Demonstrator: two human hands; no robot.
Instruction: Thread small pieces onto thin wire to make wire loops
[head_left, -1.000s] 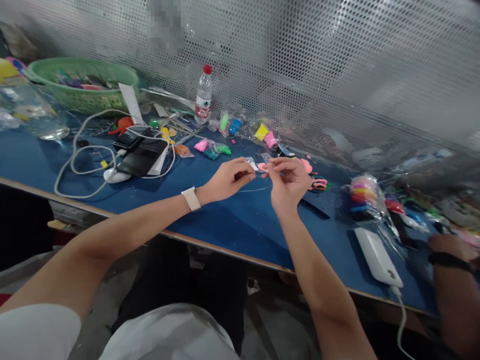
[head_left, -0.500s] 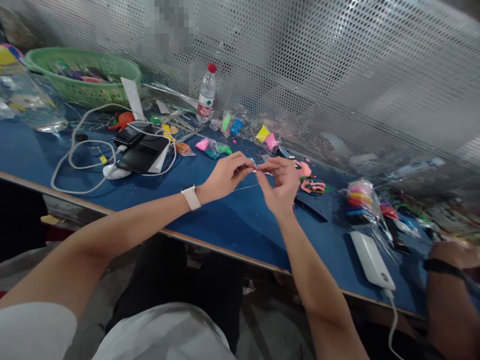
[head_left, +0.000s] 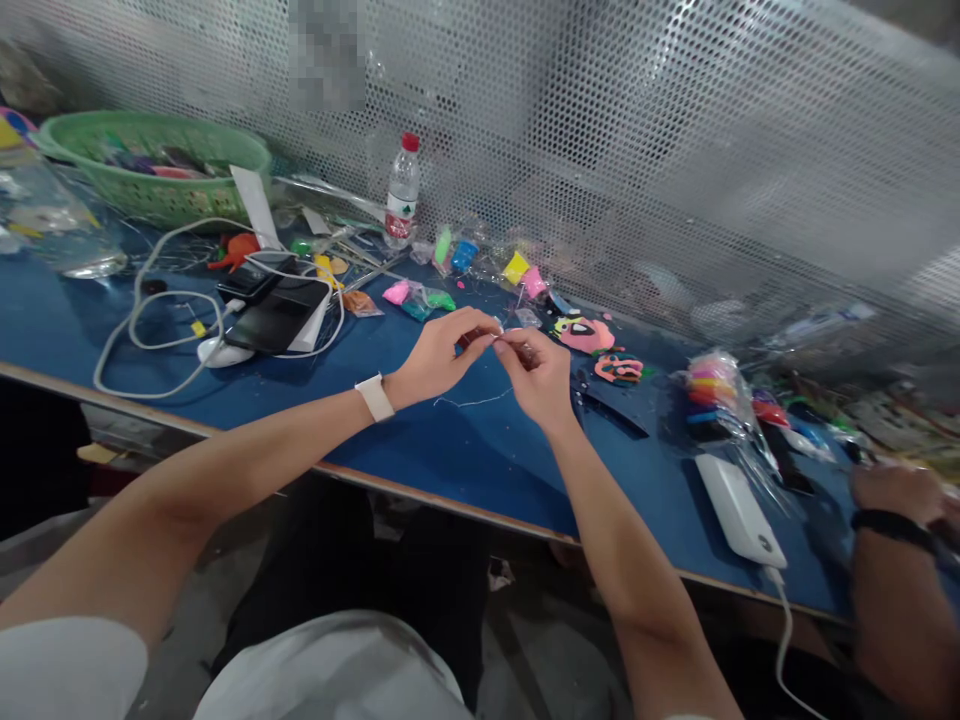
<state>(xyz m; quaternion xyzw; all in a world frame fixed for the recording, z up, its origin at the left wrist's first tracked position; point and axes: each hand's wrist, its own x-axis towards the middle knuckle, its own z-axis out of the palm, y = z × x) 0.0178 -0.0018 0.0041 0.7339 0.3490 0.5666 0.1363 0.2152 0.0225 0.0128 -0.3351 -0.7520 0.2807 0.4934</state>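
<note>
My left hand (head_left: pixel 442 355) and my right hand (head_left: pixel 534 370) meet fingertip to fingertip above the blue table (head_left: pixel 465 450). Both pinch one tiny object between them, too small to name. A thin pale thread (head_left: pixel 472 402) lies on the table just below the hands. A white band (head_left: pixel 374 397) is on my left wrist. Just beyond my right hand lie a pink clay figure (head_left: pixel 583 334) and a smaller pink and green clay figure (head_left: pixel 619 368).
A green basket (head_left: pixel 157 170) stands far left, a water bottle (head_left: pixel 403 192) at the back by the perforated metal wall. Phones (head_left: pixel 274 305) with white cables, small clay bags (head_left: pixel 420 297), a clay packet bundle (head_left: pixel 712 390) and a white power bank (head_left: pixel 739 510) lie around. Another person's hand (head_left: pixel 896 495) rests at right.
My hands have closed together and my right hand has shifted left and slightly down, uncovering the pink clay figures. The view drifted a little. The other person's hand moved up at right.
</note>
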